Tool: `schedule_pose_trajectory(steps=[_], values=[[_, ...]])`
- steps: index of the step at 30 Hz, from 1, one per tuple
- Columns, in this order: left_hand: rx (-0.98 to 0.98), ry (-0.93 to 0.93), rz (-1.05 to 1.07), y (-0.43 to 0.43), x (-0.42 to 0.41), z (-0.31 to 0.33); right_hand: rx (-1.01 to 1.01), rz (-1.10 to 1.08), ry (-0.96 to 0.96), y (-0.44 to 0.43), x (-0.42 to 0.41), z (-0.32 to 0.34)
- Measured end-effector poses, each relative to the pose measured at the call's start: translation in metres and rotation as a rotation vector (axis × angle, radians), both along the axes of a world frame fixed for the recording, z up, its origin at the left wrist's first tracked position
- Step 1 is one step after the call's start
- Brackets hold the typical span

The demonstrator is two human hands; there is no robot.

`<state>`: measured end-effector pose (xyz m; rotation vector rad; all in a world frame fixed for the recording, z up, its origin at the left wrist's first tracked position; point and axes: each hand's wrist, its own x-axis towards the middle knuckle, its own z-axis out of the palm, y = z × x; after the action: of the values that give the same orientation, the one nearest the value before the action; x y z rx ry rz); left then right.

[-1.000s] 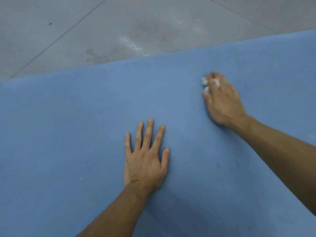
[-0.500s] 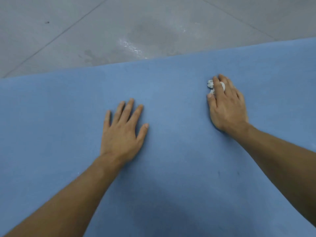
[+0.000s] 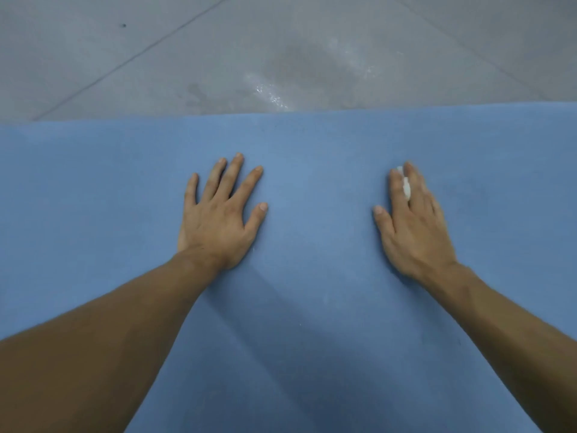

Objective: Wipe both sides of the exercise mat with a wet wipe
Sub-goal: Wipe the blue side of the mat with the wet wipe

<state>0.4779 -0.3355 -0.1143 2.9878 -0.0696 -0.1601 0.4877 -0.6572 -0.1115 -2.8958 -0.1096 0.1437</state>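
Observation:
A blue exercise mat (image 3: 312, 307) lies flat on the floor and fills the lower part of the head view. My left hand (image 3: 220, 214) rests palm down on it with fingers spread and straight. To the right, my right hand (image 3: 412, 220) presses flat on the mat over a white wet wipe (image 3: 406, 186). Only a small strip of the wipe shows between my index and middle fingers; the rest is hidden under the hand.
Grey tiled floor (image 3: 156, 57) lies beyond the mat's far edge (image 3: 281, 115), with a wet, shiny patch (image 3: 274, 95) close to that edge. The mat runs out of view on the left, right and bottom.
My left hand has slid forward and to the left across the mat. My right hand has flattened over the wipe, so less of it shows. The view has turned, levelling the mat's far edge.

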Motion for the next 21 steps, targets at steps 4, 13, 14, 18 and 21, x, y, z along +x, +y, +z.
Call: schedule_pose_trajectory(steps=[4,13,14,18,21], values=[[0.004,-0.009,-0.001,0.001,0.002,0.000,-0.022,0.372,-0.077,0.069,-0.050,-0.001],[-0.021,-0.017,-0.004,0.002,0.001,-0.001,-0.083,0.626,-0.063,0.037,-0.019,-0.006],[-0.022,-0.015,-0.007,0.002,0.001,0.000,-0.086,0.505,-0.058,0.020,0.000,-0.005],[-0.024,-0.011,-0.009,0.002,0.001,0.000,-0.128,0.060,0.047,-0.035,0.055,0.001],[-0.019,-0.016,-0.011,0.002,0.001,-0.001,-0.082,0.053,0.072,-0.009,0.051,0.001]])
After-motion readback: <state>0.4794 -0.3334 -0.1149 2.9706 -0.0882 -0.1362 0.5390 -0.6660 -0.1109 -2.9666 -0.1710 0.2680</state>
